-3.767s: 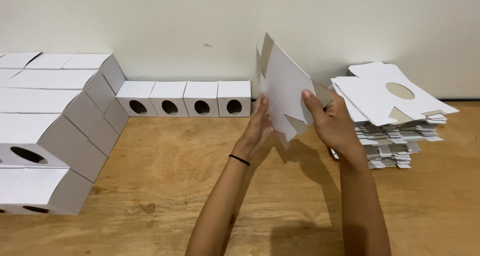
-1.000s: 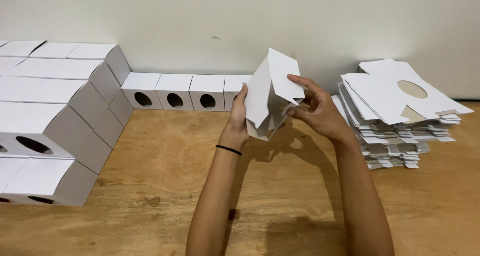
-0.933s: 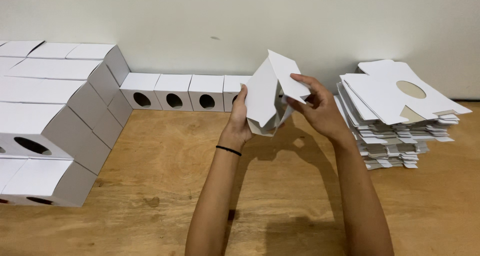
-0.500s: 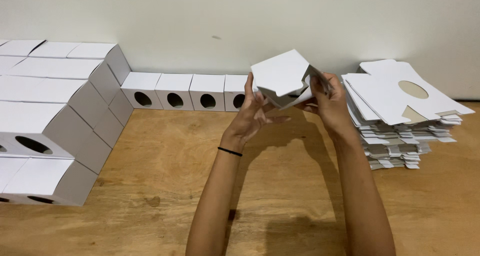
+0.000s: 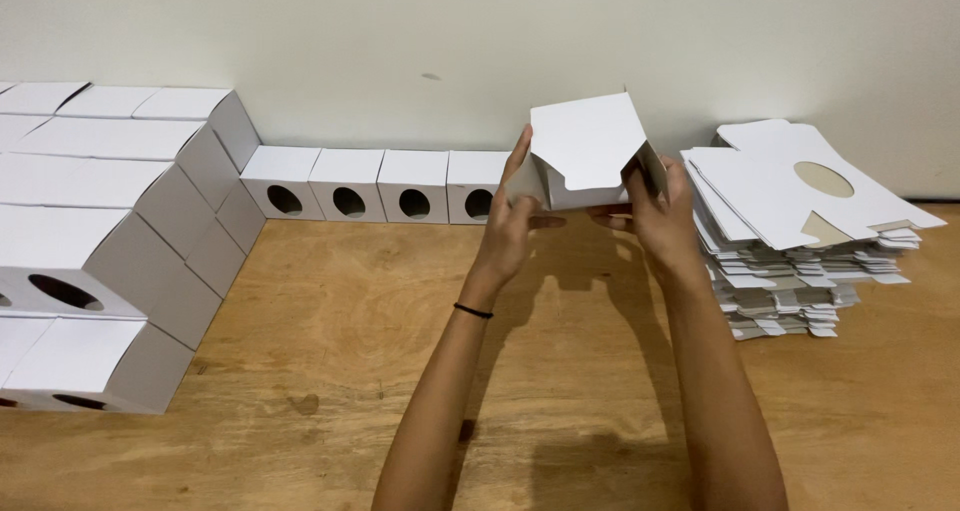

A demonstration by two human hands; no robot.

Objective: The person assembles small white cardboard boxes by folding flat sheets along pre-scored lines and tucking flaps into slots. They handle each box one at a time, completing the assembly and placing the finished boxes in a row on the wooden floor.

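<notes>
White carton (image 5: pixel 585 151) held level, long axis left-right, flap up; both hands' fingers (image 5: pixel 517 161) clamped on it.

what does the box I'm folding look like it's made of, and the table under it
The half-folded box held by the left hand and right hand looks like thin white paperboard, matte: crisp creases, and the flat blanks in the stack beside it show a grey-brown reverse. The table looks like wood, probably plywood, with visible grain and a dull, unvarnished-looking finish.
</notes>
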